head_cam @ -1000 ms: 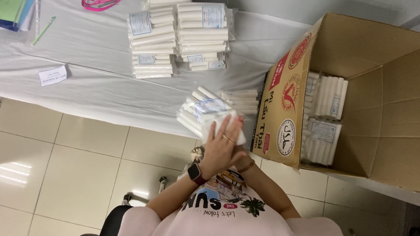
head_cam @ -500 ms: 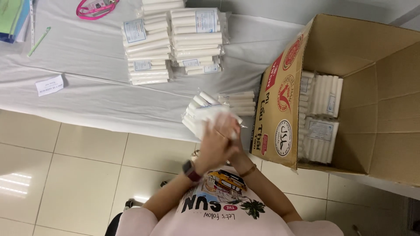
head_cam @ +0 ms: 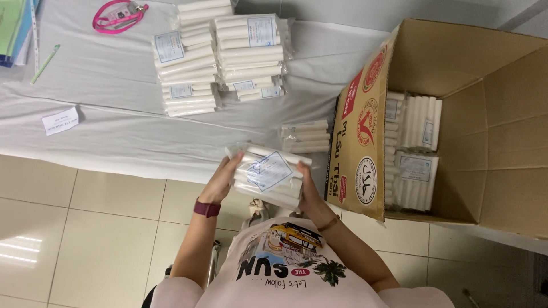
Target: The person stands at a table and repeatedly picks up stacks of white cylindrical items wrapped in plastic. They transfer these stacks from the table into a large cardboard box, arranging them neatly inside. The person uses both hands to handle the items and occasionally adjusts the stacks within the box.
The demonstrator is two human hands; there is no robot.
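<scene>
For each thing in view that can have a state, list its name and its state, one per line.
Cardboard box: open, partly filled with packs.
Held pack: sealed, gripped between both hands.
Left hand: on the pack's end.
Right hand: on the opposite end.
Stacked packs: piled on the table.
Single pack: lying flat.

White-clothed table (head_cam: 114, 125) bears stacked candle packs (head_cam: 220, 57), cardboard box (head_cam: 456, 125), pink lanyard (head_cam: 117, 14), paper slip (head_cam: 60, 120).

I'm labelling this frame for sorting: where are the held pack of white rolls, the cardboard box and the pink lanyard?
held pack of white rolls (head_cam: 269, 171): head view, on its paper label.
cardboard box (head_cam: 365, 142): head view, on its printed outer wall.
pink lanyard (head_cam: 117, 14): head view, on the looped strap.
</scene>
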